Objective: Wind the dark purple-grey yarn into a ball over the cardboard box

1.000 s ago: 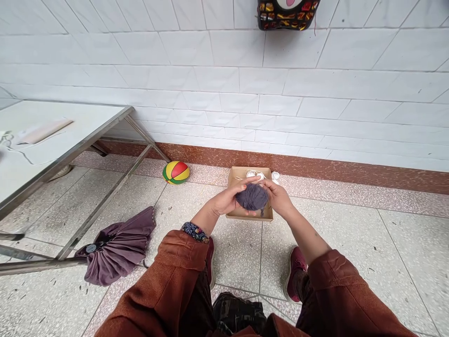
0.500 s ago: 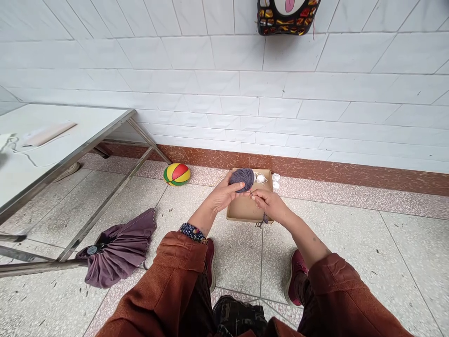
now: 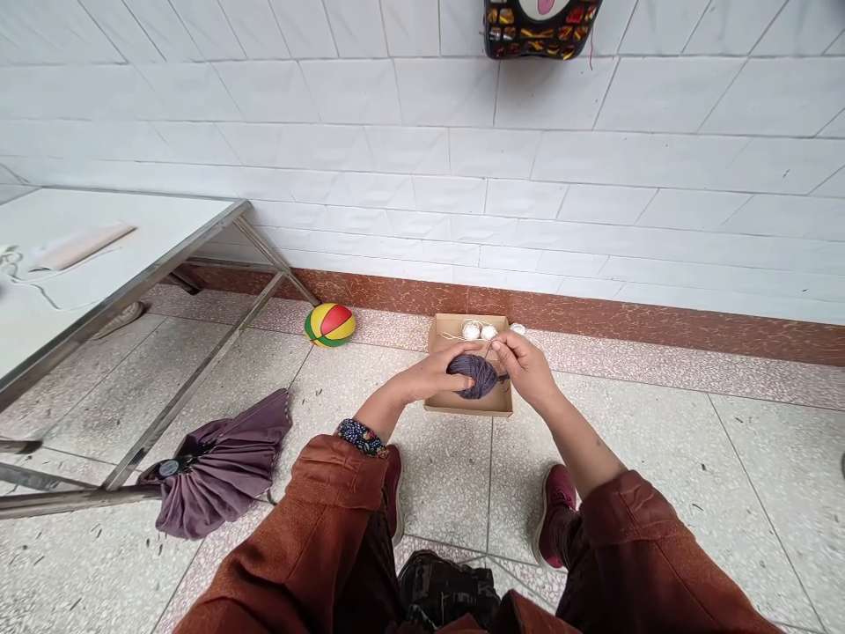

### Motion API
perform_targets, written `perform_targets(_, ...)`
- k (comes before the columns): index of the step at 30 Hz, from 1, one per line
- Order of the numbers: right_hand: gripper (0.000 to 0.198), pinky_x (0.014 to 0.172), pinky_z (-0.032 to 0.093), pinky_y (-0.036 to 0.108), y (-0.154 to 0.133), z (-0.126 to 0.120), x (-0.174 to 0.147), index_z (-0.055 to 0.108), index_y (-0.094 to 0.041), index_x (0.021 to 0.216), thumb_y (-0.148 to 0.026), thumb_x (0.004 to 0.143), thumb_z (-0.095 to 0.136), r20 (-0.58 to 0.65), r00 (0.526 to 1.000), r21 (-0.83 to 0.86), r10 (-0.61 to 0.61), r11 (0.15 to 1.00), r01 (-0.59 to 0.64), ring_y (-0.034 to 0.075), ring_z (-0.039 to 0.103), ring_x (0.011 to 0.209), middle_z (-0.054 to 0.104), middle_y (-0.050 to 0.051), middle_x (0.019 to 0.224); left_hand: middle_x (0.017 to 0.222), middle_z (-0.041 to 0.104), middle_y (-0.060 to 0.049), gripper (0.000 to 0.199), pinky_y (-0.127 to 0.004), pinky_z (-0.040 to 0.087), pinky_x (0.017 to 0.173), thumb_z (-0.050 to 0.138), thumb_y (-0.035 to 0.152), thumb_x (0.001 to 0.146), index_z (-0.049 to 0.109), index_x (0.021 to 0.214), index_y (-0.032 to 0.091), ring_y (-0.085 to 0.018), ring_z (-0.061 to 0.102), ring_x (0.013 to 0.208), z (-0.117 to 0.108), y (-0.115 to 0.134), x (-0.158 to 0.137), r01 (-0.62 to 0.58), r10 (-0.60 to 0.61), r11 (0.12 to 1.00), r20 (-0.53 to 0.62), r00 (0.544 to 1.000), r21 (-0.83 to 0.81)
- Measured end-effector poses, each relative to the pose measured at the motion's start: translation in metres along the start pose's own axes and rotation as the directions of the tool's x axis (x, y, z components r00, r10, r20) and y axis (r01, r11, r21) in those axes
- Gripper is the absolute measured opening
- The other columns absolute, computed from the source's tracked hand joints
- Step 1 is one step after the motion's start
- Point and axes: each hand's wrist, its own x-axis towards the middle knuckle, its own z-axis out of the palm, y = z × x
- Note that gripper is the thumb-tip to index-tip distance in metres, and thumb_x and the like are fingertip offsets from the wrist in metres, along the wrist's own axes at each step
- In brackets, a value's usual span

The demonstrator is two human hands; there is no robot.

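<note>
A ball of dark purple-grey yarn (image 3: pixel 476 377) is gripped in my left hand (image 3: pixel 436 373), thumb on the near side and fingers over its far side. To its right, my right hand (image 3: pixel 526 365) is closed in a pinch on a strand of the same yarn, just above the ball. Both hands are over a shallow brown cardboard box (image 3: pixel 466 405) on the floor by the wall. Inside its far edge lie small white yarn balls (image 3: pixel 471 329), with a loose white strand beside them. Another white ball (image 3: pixel 518 329) shows just right of the box.
A striped ball (image 3: pixel 330 325) rests near the wall. On the left, a metal-framed table (image 3: pixel 151 214) holds a pale flat item, and a purple folded umbrella (image 3: pixel 224 471) lies by its leg. A black patterned container (image 3: pixel 541 35) hangs on the tiled wall.
The yarn ball has come lower and to the right in my left hand, with its long side turned. My right hand has risen, drawing the strand to above the ball.
</note>
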Motion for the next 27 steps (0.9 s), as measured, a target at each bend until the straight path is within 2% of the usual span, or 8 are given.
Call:
perform_targets(2, 0.023, 0.072, 0.045, 0.030, 0.005, 0.003, 0.001, 0.059, -0.022, 0.084, -0.037, 0.097, 0.048, 0.018, 0.999, -0.004, 0.030, 1.000, -0.030, 0.019, 0.057, 0.076, 0.060, 0.002, 0.077, 0.134, 0.061, -0.011, 0.059, -0.042, 0.045, 0.101, 0.074, 0.038, 0.075, 0.062, 0.131, 0.024, -0.031, 0.056, 0.124, 0.002, 0.003, -0.003, -0.009, 0.021, 0.972, 0.050, 0.999, -0.233)
perform_targets(4, 0.023, 0.070, 0.045, 0.030, 0.007, 0.005, 0.000, 0.058, -0.021, 0.082, -0.036, 0.097, 0.047, 0.098, 0.993, 0.004, 0.061, 0.998, -0.062, 0.019, 0.057, 0.074, 0.061, 0.002, 0.076, 0.133, 0.062, -0.013, 0.064, -0.038, 0.052, 0.086, 0.071, 0.047, 0.076, 0.060, 0.134, 0.023, -0.032, 0.061, 0.117, 0.004, 0.003, -0.004, 0.009, 0.033, 0.883, 0.083, 0.996, -0.469)
perform_targets(7, 0.022, 0.067, 0.045, 0.028, 0.005, 0.008, -0.003, 0.057, -0.021, 0.082, -0.031, 0.096, 0.045, 0.243, 0.962, -0.001, 0.126, 0.992, -0.130, 0.017, 0.058, 0.069, 0.061, 0.000, 0.073, 0.123, 0.067, -0.016, 0.072, -0.030, 0.051, 0.065, 0.073, 0.050, 0.072, 0.058, 0.135, 0.018, -0.031, 0.068, 0.101, 0.004, 0.000, -0.001, -0.005, 0.020, 0.755, 0.015, 1.000, -0.656)
perform_targets(9, 0.021, 0.067, 0.045, 0.027, 0.003, 0.009, -0.005, 0.056, -0.021, 0.082, -0.032, 0.096, 0.046, 0.309, 0.940, -0.001, 0.141, 0.989, -0.148, 0.016, 0.059, 0.068, 0.060, 0.000, 0.072, 0.119, 0.070, -0.016, 0.068, -0.028, 0.049, 0.063, 0.076, 0.045, 0.072, 0.060, 0.131, 0.016, -0.028, 0.069, 0.096, 0.002, -0.002, 0.002, -0.067, -0.006, 0.727, -0.103, 0.995, -0.684)
perform_targets(14, 0.022, 0.066, 0.041, 0.026, 0.004, 0.010, -0.008, 0.055, -0.020, 0.080, -0.032, 0.097, 0.049, 0.388, 0.917, -0.043, 0.091, 0.996, -0.081, 0.014, 0.053, 0.066, 0.058, -0.002, 0.072, 0.118, 0.071, -0.010, 0.061, -0.031, 0.053, 0.078, 0.076, 0.033, 0.076, 0.056, 0.133, 0.021, -0.022, 0.069, 0.099, -0.007, -0.003, 0.007, -0.204, -0.043, 0.707, -0.329, 0.943, -0.678)
perform_targets(19, 0.021, 0.070, 0.040, 0.026, 0.015, 0.011, -0.009, 0.062, -0.018, 0.080, -0.026, 0.097, 0.052, 0.527, 0.846, -0.183, 0.081, 0.983, 0.020, 0.015, 0.055, 0.073, 0.064, 0.001, 0.077, 0.117, 0.071, -0.009, 0.053, -0.030, 0.053, 0.077, 0.076, 0.034, 0.077, 0.059, 0.126, 0.021, -0.022, 0.069, 0.100, -0.009, -0.003, 0.006, -0.254, -0.048, 0.710, -0.405, 0.913, -0.657)
perform_targets(23, 0.012, 0.076, 0.044, 0.028, 0.020, 0.010, -0.012, 0.069, -0.017, 0.092, -0.019, 0.093, 0.057, 0.608, 0.777, -0.308, 0.162, 0.950, 0.043, 0.020, 0.064, 0.089, 0.073, 0.008, 0.098, 0.120, 0.070, -0.009, 0.051, -0.032, 0.053, 0.081, 0.077, 0.040, 0.075, 0.061, 0.120, 0.021, -0.024, 0.067, 0.106, -0.014, -0.002, 0.006, -0.311, -0.027, 0.708, -0.465, 0.885, -0.633)
perform_targets(27, 0.017, 0.068, 0.044, 0.028, 0.025, 0.009, -0.014, 0.073, -0.018, 0.095, -0.014, 0.092, 0.056, 0.614, 0.694, -0.565, 0.377, 0.824, 0.052, 0.021, 0.068, 0.079, 0.075, 0.010, 0.089, 0.117, 0.070, -0.007, 0.053, -0.031, 0.053, 0.081, 0.076, 0.045, 0.074, 0.060, 0.119, 0.024, -0.022, 0.068, 0.103, -0.024, 0.001, 0.003, -0.398, -0.004, 0.709, -0.568, 0.823, -0.582)
